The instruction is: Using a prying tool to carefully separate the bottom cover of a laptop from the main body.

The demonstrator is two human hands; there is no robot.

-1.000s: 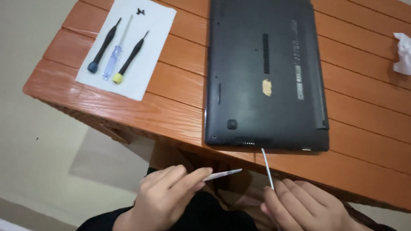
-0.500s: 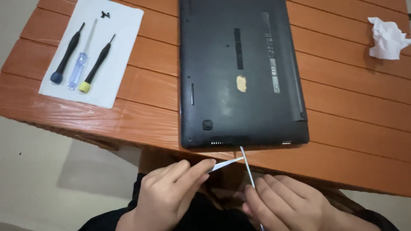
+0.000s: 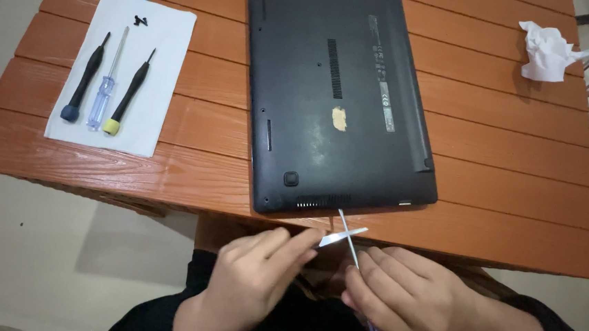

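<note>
Orange slatted table (image 3: 513, 201) fills most of the view, near edge toward the person. Black laptop (image 3: 337, 92) lies on it upside down, base up, its near edge just short of the table edge; a small tan patch sits mid-base, vent slots and a label strip beside it. White paper sheet (image 3: 156, 73) lies left of the laptop, well apart from it. On the sheet, side by side with tips pointing away: black screwdriver with blue cap (image 3: 85, 78), clear-blue-handled screwdriver (image 3: 106, 83), black screwdriver with yellow cap (image 3: 129, 92). A few tiny dark screws (image 3: 140, 20) sit near the sheet's far edge. Crumpled white tissue (image 3: 548, 50) at the far right of the table. Both hands are below the near table edge, close together. Right hand (image 3: 406, 304) is closed around a thin metal-shaft tool (image 3: 346, 235); its tip meets the laptop's near edge, its bluish handle end pokes out under the hand. Left hand (image 3: 259, 270) pinches a small flat white pick (image 3: 342, 238) between fingertips; the pick crosses the tool shaft just off the laptop edge. Dark sleeves on both arms.
</note>
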